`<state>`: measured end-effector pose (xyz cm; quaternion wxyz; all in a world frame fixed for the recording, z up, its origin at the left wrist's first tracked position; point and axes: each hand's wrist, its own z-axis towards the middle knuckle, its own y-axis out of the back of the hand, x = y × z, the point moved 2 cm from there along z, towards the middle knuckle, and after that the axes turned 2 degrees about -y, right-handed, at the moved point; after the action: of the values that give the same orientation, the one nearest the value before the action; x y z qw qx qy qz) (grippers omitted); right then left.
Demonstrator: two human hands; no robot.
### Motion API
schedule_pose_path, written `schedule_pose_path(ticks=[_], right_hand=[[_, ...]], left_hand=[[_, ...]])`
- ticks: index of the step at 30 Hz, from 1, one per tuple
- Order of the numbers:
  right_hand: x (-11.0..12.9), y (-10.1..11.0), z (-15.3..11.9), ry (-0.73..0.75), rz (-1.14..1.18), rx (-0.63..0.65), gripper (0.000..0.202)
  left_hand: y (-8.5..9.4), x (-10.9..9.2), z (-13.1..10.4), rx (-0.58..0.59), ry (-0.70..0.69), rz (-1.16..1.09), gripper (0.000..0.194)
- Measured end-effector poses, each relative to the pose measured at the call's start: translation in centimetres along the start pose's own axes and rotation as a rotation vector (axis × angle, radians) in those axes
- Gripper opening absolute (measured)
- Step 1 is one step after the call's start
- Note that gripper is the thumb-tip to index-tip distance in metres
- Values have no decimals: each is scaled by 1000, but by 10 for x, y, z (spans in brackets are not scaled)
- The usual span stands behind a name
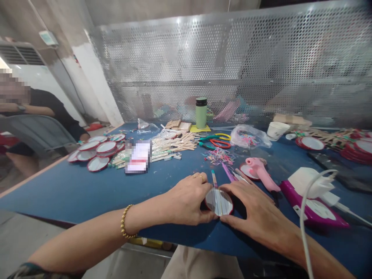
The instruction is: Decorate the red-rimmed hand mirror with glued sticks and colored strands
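Observation:
My left hand (186, 199) and my right hand (251, 201) hold a small round disc (226, 202) between them, at the near part of the blue table. The disc has a red rim and a pale, shiny face. Fingers and thumbs of both hands close around its opposite edges. A thin stick with a teal tip (214, 178) sticks out past the far rim, and a narrow strip runs across the face. Whether the stick is joined to the disc I cannot tell. Right of my right hand lies a pink glue gun (263, 174), partly over another red-rimmed disc (248, 171).
Red-rimmed discs (106, 147) pile up at left, beside wooden sticks (180, 144). Pliers (222, 144), coloured thin strands (219, 155), a green bottle (201, 114) and a paper cup (277, 131) stand or lie farther back. A purple power strip (334, 221) and white cable (303, 217) border my right arm.

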<state>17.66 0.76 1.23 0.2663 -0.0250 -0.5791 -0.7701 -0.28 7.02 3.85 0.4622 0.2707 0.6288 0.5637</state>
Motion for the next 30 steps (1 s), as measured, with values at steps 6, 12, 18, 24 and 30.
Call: schedule_pose_path(ticks=[6,12,18,24,30], right_hand=[[6,-5,1,24,-12,-82,33],[7,-9,0,51,-16,-91,33],[3,-9,-2,80,-10,-153,34],[2,-9,-5,61,31,-249,27],[0,-7,-4,63,44,-315,23]], left_hand=[[4,6,-2,-14,-51,-15,36],[6,6,-2,20,-51,-24,35],[17,10,-5,22,-66,-66,58],[66,70,22,-90,242,236,30],[70,134,71,-46,532,477,27]])
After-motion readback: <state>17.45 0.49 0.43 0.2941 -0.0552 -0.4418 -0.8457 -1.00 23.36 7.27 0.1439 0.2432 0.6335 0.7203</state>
